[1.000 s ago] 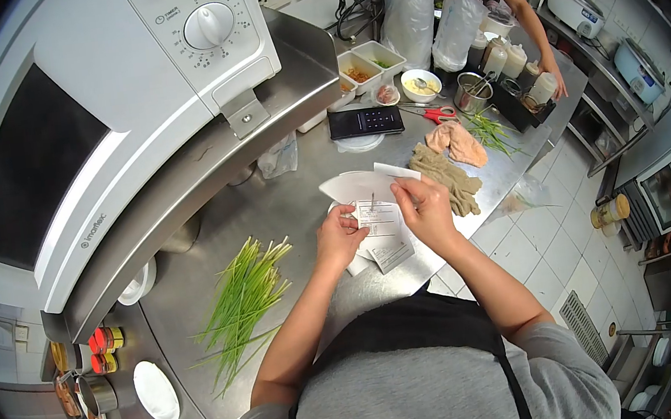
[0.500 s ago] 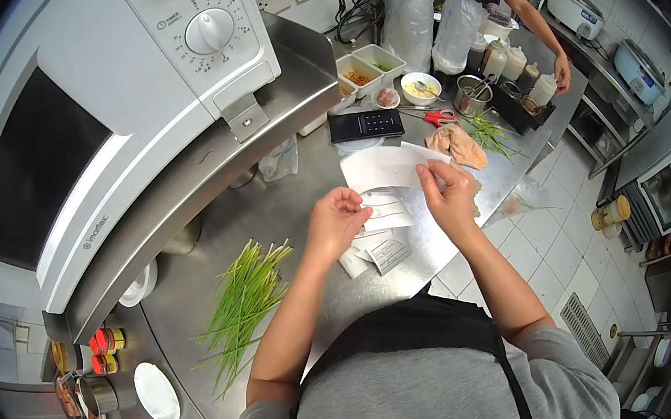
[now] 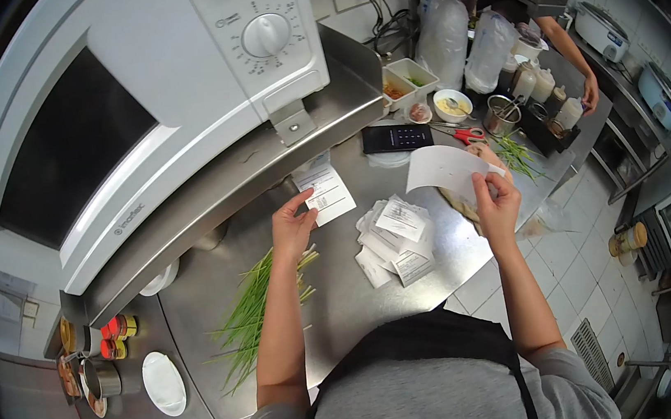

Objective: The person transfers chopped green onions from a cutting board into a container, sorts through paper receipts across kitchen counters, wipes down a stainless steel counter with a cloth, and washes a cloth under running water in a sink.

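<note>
Now the left hand [image 3: 294, 226] had drawn away from the right hand [image 3: 498, 201], parting two papers.

The left fingers were clamped on a white, printed rectangular paper slip [image 3: 332, 197]; the right fingers pinched a curled, blank-faced white paper strip [image 3: 443, 171]. A loose pile of printed white slips [image 3: 393, 244] lay between them on the grey steel table [image 3: 341, 292], apparently leaving each paper separately handleable.

The paper slips [image 3: 401, 220] look matt, the metal table [image 3: 339, 296] glossy.
</note>
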{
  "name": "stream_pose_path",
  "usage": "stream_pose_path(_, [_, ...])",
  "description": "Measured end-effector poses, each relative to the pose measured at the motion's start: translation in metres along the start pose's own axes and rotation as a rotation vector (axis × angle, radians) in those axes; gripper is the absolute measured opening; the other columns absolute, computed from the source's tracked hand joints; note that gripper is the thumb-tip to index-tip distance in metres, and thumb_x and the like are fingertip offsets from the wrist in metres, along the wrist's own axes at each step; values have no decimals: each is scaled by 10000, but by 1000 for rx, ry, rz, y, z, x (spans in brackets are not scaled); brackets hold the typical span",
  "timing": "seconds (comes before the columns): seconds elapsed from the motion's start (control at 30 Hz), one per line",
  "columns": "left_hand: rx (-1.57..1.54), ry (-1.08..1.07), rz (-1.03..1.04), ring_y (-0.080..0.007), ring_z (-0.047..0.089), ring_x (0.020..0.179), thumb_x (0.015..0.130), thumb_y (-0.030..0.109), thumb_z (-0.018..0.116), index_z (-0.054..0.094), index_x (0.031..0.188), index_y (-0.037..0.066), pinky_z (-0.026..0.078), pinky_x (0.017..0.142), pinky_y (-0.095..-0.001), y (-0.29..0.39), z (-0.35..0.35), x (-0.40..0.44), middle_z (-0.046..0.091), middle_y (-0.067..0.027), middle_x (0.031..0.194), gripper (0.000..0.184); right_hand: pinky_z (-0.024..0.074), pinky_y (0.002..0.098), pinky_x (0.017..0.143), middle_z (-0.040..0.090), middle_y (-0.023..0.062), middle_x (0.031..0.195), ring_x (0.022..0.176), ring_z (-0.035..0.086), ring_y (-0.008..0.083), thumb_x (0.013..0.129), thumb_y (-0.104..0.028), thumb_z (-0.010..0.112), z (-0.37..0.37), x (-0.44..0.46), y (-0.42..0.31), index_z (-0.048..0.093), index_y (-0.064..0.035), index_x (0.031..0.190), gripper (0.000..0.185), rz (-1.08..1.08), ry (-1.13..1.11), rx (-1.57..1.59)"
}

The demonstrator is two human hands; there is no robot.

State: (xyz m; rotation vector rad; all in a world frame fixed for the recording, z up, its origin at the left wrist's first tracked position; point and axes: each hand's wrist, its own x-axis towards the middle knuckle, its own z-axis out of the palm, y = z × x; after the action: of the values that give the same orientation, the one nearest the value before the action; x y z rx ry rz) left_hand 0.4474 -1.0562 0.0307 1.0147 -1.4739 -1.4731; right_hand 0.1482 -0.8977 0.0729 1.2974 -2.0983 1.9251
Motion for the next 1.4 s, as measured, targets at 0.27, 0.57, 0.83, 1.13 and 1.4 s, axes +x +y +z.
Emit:
stream_pose_path(0.27, [293, -490, -147, -201, 441, 1183, 876, 259, 587, 398, 1317, 46, 362, 973, -330, 49, 35, -75, 500, -148, 1242, 525, 415, 309, 522, 594, 112, 658, 557, 546, 228, 758, -45, 636, -7, -5, -35, 612, 1, 743, 54, -382, -82, -228])
stream_pose_path(0.57, [-786, -103, -353, -177, 546, 1045, 964, 230, 427, 472, 1206, -9, 432, 886, -289, 41, 97, -122, 563, -103, 1140, 344, 504, 323, 645, 645, 70, 866, 765, 632, 231, 663, -51, 696, -14, -67, -79, 641, -52, 881, 224, -736, -816, 36])
stream_pose_path(0.83, [-559, -298, -264, -124, 544, 984, 976, 230, 390, 467, 1202, -14, 437, 866, -270, 31, 108, -135, 571, -89, 1102, 342, 438, 284, 718, 561, 117, 971, 881, 551, 213, 736, -58, 670, -20, -69, -73, 567, -33, 972, 258, -74, -801, 201])
stream_pose_path(1.13, [-9, -31, 127, -114, 571, 873, 938, 155, 483, 545, 1073, -44, 462, 763, -258, 10, 115, -110, 637, -64, 930, 248, 450, 326, 632, 565, 149, 807, 731, 557, 249, 883, -162, 548, 17, -83, -41, 389, 4, 1152, 354, 263, -663, 257])
stream_pose_path(1.4, [464, 135, 229, -424, 554, 658, 907, 232, 503, 560, 791, 6, 432, 589, -474, -27, 127, -24, 570, -236, 678, 260, 402, 491, 564, 542, 277, 669, 662, 547, 454, 928, -215, 421, 90, -53, 12, 518, 29, 808, 289, 100, -337, -139])
